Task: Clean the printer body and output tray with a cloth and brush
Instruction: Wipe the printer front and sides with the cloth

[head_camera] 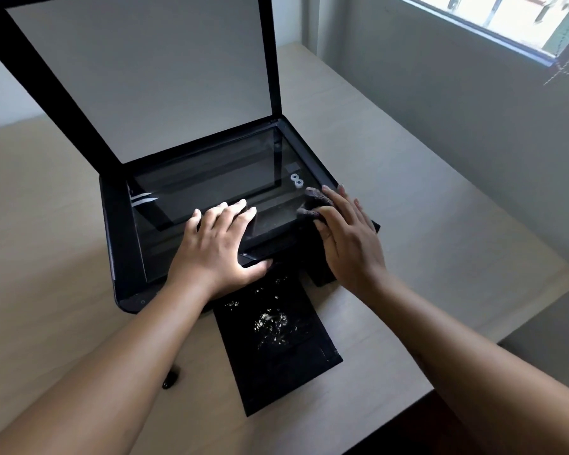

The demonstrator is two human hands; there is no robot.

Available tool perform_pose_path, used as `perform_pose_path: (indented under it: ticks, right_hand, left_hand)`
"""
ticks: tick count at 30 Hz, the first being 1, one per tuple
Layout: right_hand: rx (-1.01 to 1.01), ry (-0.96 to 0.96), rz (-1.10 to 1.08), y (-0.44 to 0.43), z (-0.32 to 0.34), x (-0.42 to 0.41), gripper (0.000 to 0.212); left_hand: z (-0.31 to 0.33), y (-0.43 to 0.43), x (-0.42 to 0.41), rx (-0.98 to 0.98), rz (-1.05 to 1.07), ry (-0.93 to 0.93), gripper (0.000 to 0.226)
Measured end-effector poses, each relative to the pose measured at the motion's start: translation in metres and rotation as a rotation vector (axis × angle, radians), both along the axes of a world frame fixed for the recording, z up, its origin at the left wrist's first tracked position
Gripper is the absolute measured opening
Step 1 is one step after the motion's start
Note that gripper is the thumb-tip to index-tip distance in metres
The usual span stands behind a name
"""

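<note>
A black printer (122, 257) stands on the table with its scanner lid (165, 77) raised and the glass (211, 178) bare. My left hand (217, 247) lies flat with straight fingers on the front part of the glass and frame. My right hand (349, 238) presses a dark grey cloth (314, 201) onto the right side of the glass with straight fingers. The black output tray (276, 366) sticks out toward me, with pale specks of dirt on it. A small dark object (171, 379), perhaps the brush, shows beside my left forearm.
The beige table (46, 224) runs left and right of the printer; its right edge (539, 310) drops off near a grey wall. A window (506, 21) sits at the upper right. The raised lid blocks the space behind the printer.
</note>
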State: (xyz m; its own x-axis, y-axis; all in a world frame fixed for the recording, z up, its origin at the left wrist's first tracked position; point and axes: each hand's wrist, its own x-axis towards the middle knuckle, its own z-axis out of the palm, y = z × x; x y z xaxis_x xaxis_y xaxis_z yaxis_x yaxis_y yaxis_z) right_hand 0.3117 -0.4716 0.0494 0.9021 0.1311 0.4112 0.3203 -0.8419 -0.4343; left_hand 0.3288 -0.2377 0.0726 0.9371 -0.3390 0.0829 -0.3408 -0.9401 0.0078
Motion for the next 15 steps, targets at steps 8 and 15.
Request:
perform_pose_path:
  ticks: [8, 15]
  right_hand:
    - [0.018, 0.03, -0.083, 0.014, 0.007, 0.005, 0.028]
    - [0.034, -0.01, -0.045, 0.001, 0.0, -0.001, 0.029]
  left_hand:
    - [0.0, 0.0, -0.001, -0.003, 0.004, 0.005, 0.098]
    - [0.001, 0.0, -0.001, 0.001, 0.005, -0.002, 0.097]
